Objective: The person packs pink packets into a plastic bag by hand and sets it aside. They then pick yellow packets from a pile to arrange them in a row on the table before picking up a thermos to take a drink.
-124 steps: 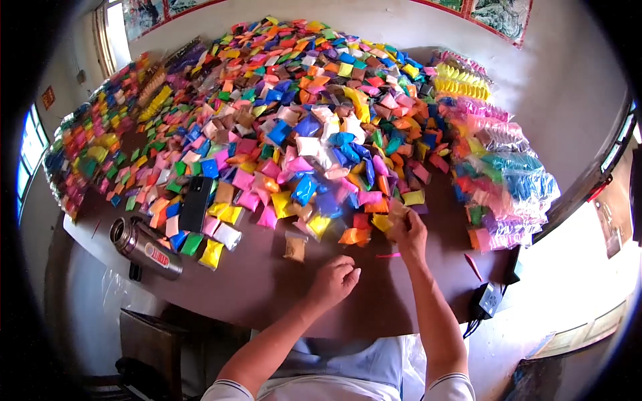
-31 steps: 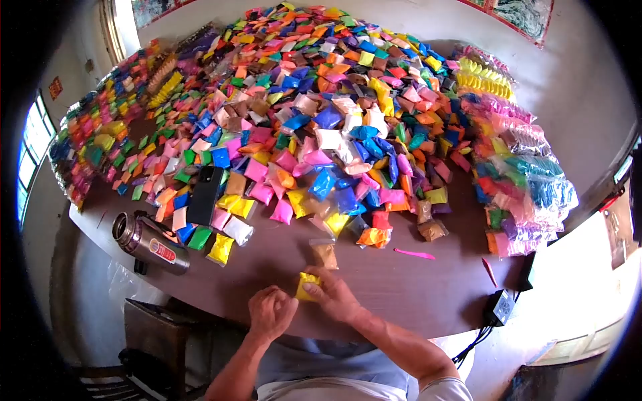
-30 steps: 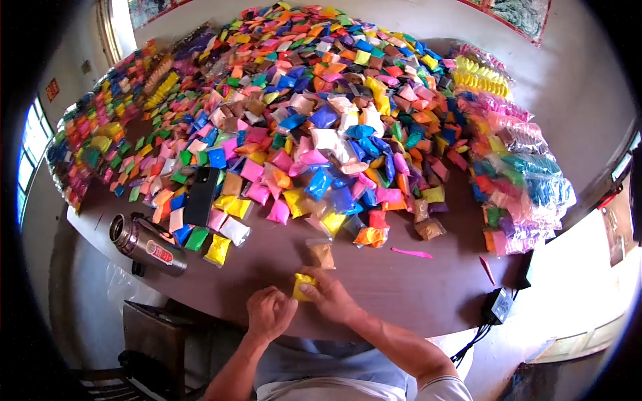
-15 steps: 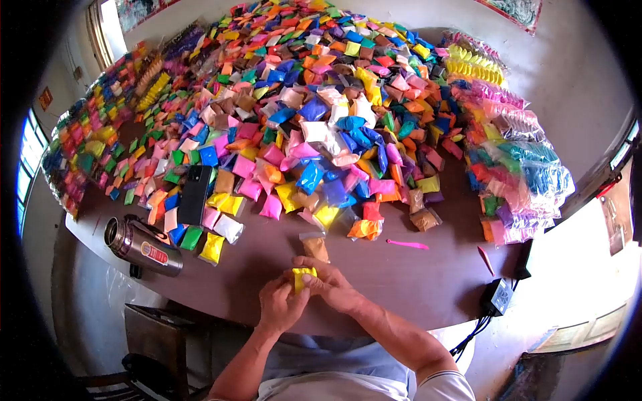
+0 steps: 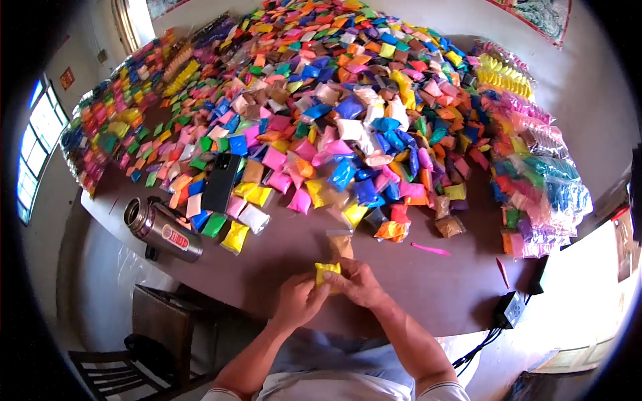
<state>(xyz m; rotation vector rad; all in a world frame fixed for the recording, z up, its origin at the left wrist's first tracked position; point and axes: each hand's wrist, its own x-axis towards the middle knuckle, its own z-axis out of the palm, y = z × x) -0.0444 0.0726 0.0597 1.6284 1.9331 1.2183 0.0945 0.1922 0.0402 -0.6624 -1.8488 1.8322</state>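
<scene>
Between both hands, above the table's near edge, is a small yellow packet [image 5: 327,272]. My left hand [image 5: 301,298] pinches it from the left and below. The fingers of my right hand [image 5: 358,283] close on its right side, with the thumb pressed against it. A brown packet in a clear bag [image 5: 341,245] lies on the table just beyond my right hand, partly hidden by it. What fills the packets cannot be made out.
A huge heap of coloured packets [image 5: 301,147] covers the brown table [image 5: 428,294]. A black phone [image 5: 221,184] lies at its near left, beside a steel flask [image 5: 164,230]. Rightward are a pink tool [image 5: 430,249], a red tool [image 5: 502,273], a black adapter [image 5: 511,310] and stacked bags [image 5: 542,180].
The whole view has shifted, so the table and heap appear further right and slightly turned. Both hands still hold the yellow packet, with the right fingers slightly re-placed.
</scene>
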